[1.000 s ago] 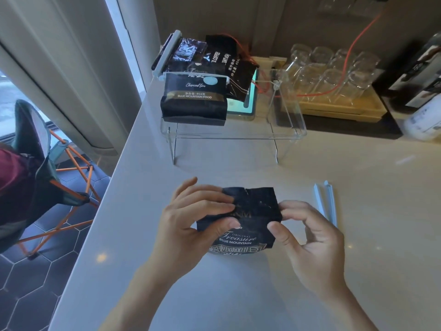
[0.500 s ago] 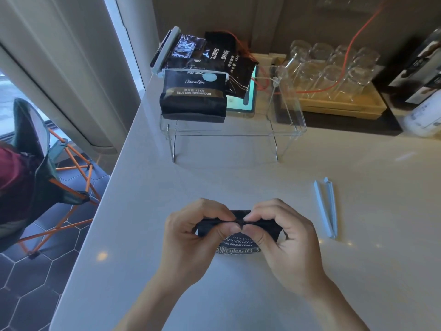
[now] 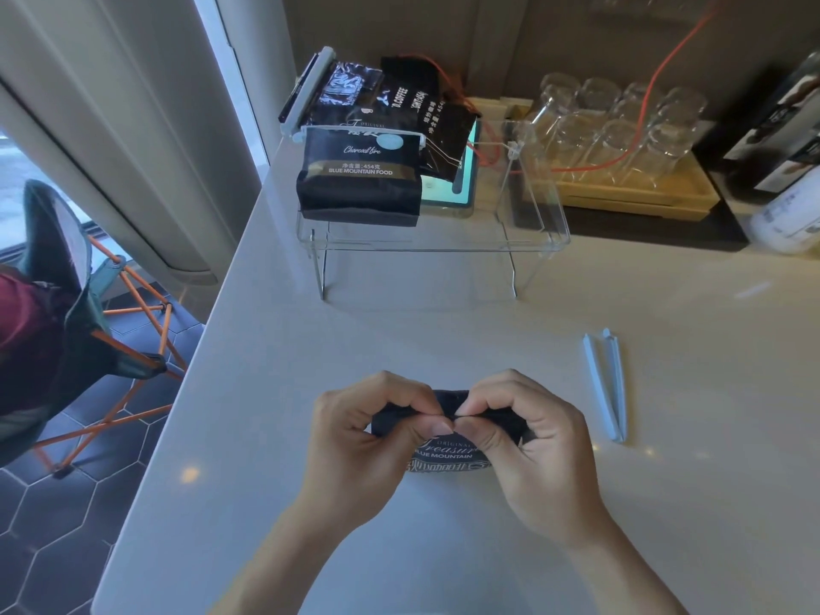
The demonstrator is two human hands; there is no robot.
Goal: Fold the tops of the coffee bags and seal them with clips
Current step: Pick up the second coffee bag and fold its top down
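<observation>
Pale stone worktop point(image 3: 443, 330) runs from the near edge to a dark back wall, with a window and curtain along its left edge. Near the front edge, at the middle, a black coffee bag point(image 3: 446, 452) lies flat, its printed label facing up. Both hands close on its folded top: the left hand point(image 3: 359, 441) pinches the fold between thumb and curled fingers, and the right hand point(image 3: 528, 441) does the same, the two thumbs touching at the centre. A pale blue clip point(image 3: 605, 386) lies open in a narrow V on the worktop to the right of the right hand, apart from it. Toward the back-left corner, a clear stand point(image 3: 539, 235) carries three more coffee bags point(image 3: 359, 175), the front one clipped across its top. A wooden tray point(image 3: 639, 193) of upturned glasses point(image 3: 621, 122) sits behind the stand, to the right.
</observation>
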